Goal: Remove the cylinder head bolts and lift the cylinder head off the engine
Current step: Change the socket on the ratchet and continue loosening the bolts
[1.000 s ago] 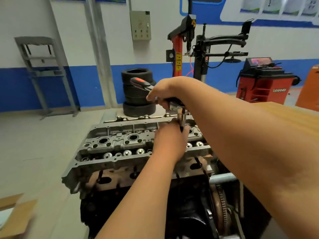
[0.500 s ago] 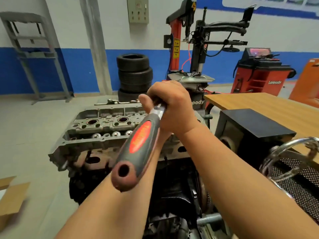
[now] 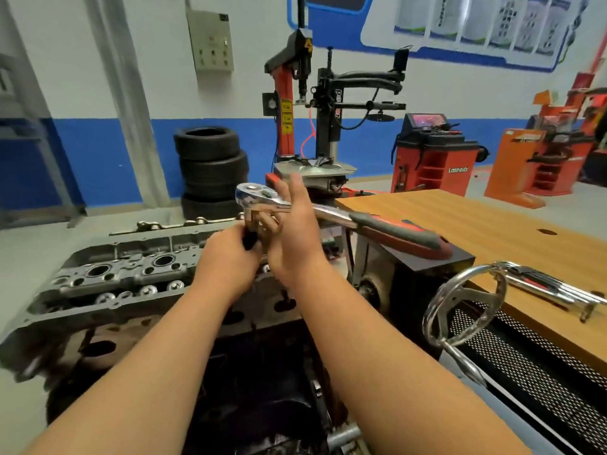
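Above the cylinder head [image 3: 108, 277], the socket [image 3: 250, 240] is gripped by the left hand [image 3: 226, 257], the ratchet [image 3: 331, 215] by the right hand [image 3: 295, 238].

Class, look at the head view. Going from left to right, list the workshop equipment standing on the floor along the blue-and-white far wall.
stack of tyres → tyre changer → red wheel balancer → orange display stand

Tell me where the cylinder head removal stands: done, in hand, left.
Done: the grey aluminium cylinder head lies uncovered on top. In hand: left hand grips a black socket under the chrome ratchet with red-and-grey handle; right hand holds its shaft. Left: bolts removed cannot be counted; the head still sits on the dark engine block.
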